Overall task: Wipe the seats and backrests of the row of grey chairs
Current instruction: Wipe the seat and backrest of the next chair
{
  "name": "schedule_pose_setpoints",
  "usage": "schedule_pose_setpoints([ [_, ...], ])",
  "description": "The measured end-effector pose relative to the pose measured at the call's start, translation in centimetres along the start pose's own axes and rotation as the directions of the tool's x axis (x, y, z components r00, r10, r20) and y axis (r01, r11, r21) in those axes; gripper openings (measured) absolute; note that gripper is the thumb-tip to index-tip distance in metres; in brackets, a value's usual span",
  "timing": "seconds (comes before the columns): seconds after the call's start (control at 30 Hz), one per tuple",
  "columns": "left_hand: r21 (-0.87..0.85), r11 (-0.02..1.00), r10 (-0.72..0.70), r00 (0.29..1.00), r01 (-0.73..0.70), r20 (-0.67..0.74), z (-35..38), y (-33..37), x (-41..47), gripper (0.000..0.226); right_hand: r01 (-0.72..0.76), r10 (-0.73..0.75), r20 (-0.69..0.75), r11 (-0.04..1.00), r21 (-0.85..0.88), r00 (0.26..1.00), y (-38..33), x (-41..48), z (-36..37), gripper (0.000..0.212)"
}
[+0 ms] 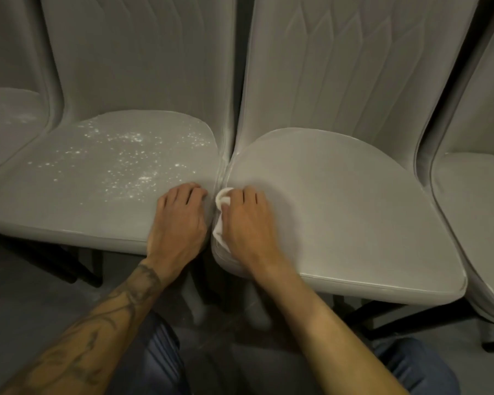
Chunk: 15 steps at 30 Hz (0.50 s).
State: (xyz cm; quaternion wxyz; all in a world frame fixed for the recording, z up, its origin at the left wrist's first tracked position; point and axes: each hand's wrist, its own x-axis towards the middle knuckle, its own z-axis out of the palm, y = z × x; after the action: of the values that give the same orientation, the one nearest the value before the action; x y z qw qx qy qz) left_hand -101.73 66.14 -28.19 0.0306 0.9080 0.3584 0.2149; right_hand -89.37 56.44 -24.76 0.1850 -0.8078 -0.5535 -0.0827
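Two grey padded chairs stand side by side in front of me. The left chair's seat (92, 189) is speckled with white powder or droplets across its middle. The right chair's seat (340, 209) looks clean. My right hand (246, 220) holds a small white cloth (221, 220) against the left edge of the right seat, with the fingers curled over it. My left hand (180, 218) rests flat on the right front corner of the left seat, fingers bent at the tips. The backrests (354, 67) rise behind both seats.
More grey chairs continue the row at far left (6, 121) and far right (474, 209); the far-left seat also carries white specks. Black chair legs (77, 269) and a dark floor lie below. My knees in blue trousers (411, 366) are at the bottom.
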Motion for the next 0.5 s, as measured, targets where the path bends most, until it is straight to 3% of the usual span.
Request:
schedule_pose_setpoints([
  [0.1,0.006,1.000,-0.010,1.000,0.010,0.020,0.0,-0.1,0.0,0.033,-0.004,0.006,0.032,0.999,-0.051,0.999,-0.1,1.9,1.0,0.028],
  [0.27,-0.005,1.000,-0.005,1.000,0.005,0.029,-0.1,-0.1,0.0,0.037,0.233,-0.232,0.043,0.972,-0.010,0.972,0.0,-2.3,0.4,0.019],
  [0.4,-0.014,1.000,-0.018,1.000,0.018,0.008,-0.1,0.1,0.1,0.031,0.269,-0.263,0.079,0.960,-0.081,0.962,0.3,0.5,0.2,0.023],
  [0.5,-0.021,1.000,-0.020,1.000,0.020,0.003,0.0,0.1,0.1,0.031,0.189,-0.188,0.028,0.981,-0.035,0.982,-0.2,-0.4,0.0,0.010],
])
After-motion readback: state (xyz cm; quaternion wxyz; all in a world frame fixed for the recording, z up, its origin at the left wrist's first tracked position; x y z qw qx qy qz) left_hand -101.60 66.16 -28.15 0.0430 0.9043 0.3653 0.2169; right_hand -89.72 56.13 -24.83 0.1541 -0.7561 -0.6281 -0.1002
